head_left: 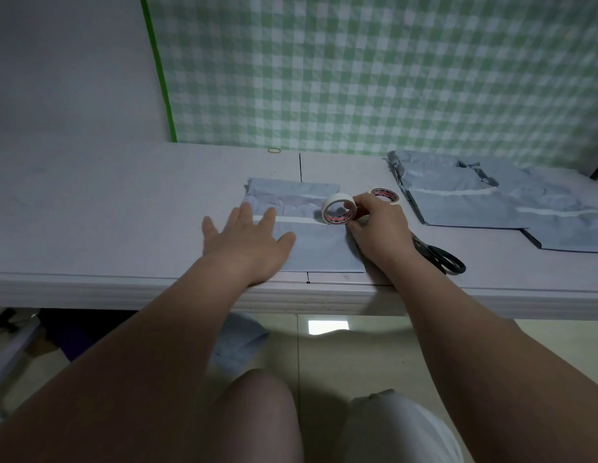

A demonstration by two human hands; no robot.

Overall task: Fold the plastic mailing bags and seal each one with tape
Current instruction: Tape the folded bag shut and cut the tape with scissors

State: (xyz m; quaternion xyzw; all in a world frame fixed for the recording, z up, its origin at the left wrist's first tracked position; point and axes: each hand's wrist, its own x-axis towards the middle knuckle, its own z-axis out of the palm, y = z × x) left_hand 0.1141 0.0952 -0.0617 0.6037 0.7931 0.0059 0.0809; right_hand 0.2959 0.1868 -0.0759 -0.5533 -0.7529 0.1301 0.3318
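Observation:
A grey plastic mailing bag (319,250) lies folded on the white table (123,208), with a white strip of tape running across it. My left hand (247,238) presses flat on the bag's left part, fingers spread. My right hand (379,228) grips an upright white tape roll (337,208) standing on the bag's right side. A second tape roll (382,193) lies flat just behind my right hand.
Several grey mailing bags (464,205) lie piled at the right of the table. Black scissors (439,257) rest by my right wrist. A rubber band (274,150) sits near the green checked cloth (391,71) at the back. More grey plastic (239,339) lies on the floor under the table.

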